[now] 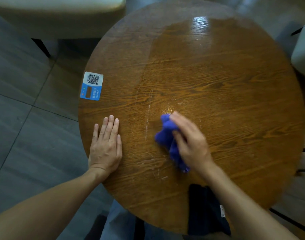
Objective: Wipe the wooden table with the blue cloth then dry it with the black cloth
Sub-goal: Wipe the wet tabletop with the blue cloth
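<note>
wooden table [217, 87] (round) | left hand [106, 149] flat, spread | right hand [191, 141] grips blue cloth [167, 135]

The right hand [189, 141] presses the blue cloth [167, 135] on the wooden table [217, 84]; the left hand [106, 146] lies flat.

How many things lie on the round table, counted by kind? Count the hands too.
Cloths: 2, the blue cloth and the black cloth
Stickers: 1, the QR sticker
Hands: 2, the left hand and the right hand
Total: 5 on the wooden table
</note>
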